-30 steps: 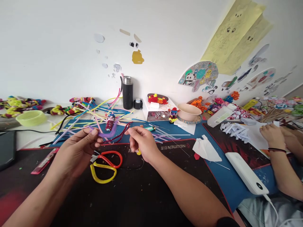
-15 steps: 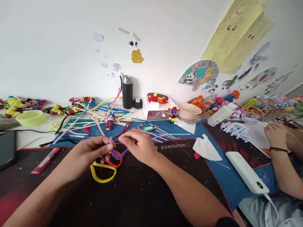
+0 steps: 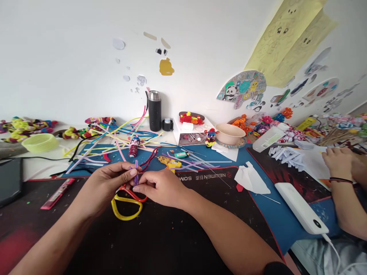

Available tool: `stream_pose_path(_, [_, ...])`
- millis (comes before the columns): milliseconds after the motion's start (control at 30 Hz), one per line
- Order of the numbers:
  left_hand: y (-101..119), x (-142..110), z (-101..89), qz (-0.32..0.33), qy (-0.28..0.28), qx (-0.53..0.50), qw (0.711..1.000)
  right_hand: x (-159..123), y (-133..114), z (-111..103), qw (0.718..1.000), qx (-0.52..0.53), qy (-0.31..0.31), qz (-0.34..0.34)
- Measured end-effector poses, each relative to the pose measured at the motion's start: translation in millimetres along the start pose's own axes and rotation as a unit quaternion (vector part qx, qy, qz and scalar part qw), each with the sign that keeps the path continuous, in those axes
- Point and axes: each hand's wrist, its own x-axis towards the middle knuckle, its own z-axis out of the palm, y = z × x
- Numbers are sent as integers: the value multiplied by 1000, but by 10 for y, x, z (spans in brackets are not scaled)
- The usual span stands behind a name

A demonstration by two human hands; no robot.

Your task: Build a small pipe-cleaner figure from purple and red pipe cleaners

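Observation:
A short bent piece of purple pipe cleaner [image 3: 136, 165] is pinched between the thumb and fingers of my left hand [image 3: 117, 177]. My right hand [image 3: 160, 187] grips its lower part just beside, thumb and forefinger closed on it. Beneath both hands, scissors [image 3: 126, 219] with one yellow and one red handle lie on the black mat; their blades are hidden by my left hand. Behind the hands a small dark red pipe cleaner figure [image 3: 133, 147] lies on the blue mat, near a dark red twisted pipe cleaner [image 3: 151, 156]. A yellow glue gun [image 3: 169, 162] rests beyond my right hand.
Loose pipe cleaners [image 3: 97, 149] spread across the back left. A black flask [image 3: 155, 112], a white box [image 3: 192, 137] and a beige bowl [image 3: 230, 135] stand by the wall. At right are a power bank [image 3: 301, 208] and a co-worker's hand [image 3: 338, 164]. A red packet [image 3: 57, 194] lies left.
My left hand moved right and slightly down with the purple pipe cleaner. My right hand came left to meet it, uncovering the glue gun. The pipe cleaner is bent tighter.

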Motion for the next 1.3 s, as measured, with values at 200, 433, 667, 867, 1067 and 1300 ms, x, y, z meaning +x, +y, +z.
stream_pose_path(200, [-17,11,-32,0,-15,27,1000,16,-8,-7,998,36,51,18])
stream_pose_path(433, [11,-37,38,71,-70,92,991,51,25,-35,990,107,97,5])
stream_pose_path(667, [-121,-48,112,140,-61,179,972,65,37,-7,985,87,146,21])
stream_pose_path(867, [-77,-20,0,91,-16,117,989,74,50,-27,974,154,165,2])
stream_pose_path(1067, [-7,95,-132,87,81,-133,984,137,3,-187,903,381,186,74])
stream_pose_path(1300, [51,176,-127,51,145,-266,952,175,88,-269,805,542,220,100])
